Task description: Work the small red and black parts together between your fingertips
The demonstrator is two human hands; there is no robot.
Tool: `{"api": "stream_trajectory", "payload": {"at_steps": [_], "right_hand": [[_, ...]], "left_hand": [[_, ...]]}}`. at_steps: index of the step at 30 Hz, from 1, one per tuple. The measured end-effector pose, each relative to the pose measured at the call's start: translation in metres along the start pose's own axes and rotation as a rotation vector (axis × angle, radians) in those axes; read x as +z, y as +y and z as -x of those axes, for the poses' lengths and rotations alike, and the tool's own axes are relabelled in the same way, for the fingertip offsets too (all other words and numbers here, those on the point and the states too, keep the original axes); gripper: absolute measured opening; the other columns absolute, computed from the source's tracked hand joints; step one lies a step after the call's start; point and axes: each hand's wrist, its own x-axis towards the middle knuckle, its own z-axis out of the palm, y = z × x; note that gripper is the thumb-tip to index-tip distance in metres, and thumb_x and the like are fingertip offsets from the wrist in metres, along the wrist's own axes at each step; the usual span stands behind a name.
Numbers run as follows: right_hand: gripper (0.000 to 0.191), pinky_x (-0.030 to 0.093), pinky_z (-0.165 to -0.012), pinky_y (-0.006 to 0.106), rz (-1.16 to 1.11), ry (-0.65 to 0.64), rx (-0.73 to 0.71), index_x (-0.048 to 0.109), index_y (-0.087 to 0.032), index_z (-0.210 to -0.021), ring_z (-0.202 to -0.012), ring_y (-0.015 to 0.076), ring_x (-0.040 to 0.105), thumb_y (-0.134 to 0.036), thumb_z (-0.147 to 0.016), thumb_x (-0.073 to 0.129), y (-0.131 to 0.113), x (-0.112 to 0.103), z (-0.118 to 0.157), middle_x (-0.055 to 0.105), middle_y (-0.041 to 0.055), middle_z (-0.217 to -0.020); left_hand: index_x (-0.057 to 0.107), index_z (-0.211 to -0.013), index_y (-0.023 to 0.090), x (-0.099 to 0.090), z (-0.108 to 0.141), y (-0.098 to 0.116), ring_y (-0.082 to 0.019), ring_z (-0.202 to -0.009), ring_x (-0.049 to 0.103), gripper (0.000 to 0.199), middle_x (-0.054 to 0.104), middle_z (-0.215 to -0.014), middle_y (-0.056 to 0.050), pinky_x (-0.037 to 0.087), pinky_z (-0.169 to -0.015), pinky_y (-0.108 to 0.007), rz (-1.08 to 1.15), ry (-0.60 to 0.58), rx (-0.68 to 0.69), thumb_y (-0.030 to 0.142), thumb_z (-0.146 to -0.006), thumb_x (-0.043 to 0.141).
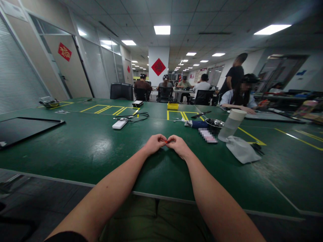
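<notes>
My left hand and my right hand meet over the middle of the green table. Between their fingertips is a small orange-red piece, pinched from both sides. It is too small and too covered by fingers to tell its kind. Both hands are closed, thumbs and forefingers pressed together, and the wrists rest near the tabletop.
Ahead lie a white power bank with black cable and a yellow box. To the right are a metal bowl, a bottle and a white pouch. A black panel lies left. A person sits at right.
</notes>
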Motion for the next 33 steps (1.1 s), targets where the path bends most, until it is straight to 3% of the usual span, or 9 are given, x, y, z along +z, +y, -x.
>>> {"api": "stream_trajectory", "payload": {"at_steps": [22, 33], "right_hand": [[0.019, 0.033, -0.050, 0.023, 0.190, 0.022, -0.078, 0.054, -0.018, -0.076, -0.050, 0.0103, 0.045, -0.024, -0.060, 0.064, -0.0016, -0.0023, -0.0028, 0.050, -0.0053, -0.058], [0.019, 0.034, -0.052, 0.023, 0.152, 0.016, -0.088, 0.053, -0.018, -0.077, -0.052, 0.0107, 0.046, -0.024, -0.061, 0.063, -0.0014, -0.0024, -0.0022, 0.052, -0.0049, -0.061]], "left_hand": [[0.065, -0.084, 0.012, -0.0010, 0.0005, -0.0011, -0.011, -0.066, 0.057, 0.016, 0.065, -0.075, -0.002, 0.044, -0.062, -0.022, -0.072, 0.007, 0.030, 0.016, -0.069, 0.064], [0.064, -0.086, 0.012, 0.0014, 0.0015, 0.0004, -0.010, -0.058, 0.054, 0.017, 0.061, -0.067, 0.000, 0.041, -0.055, -0.020, -0.098, -0.001, 0.058, 0.015, -0.070, 0.059]]}}
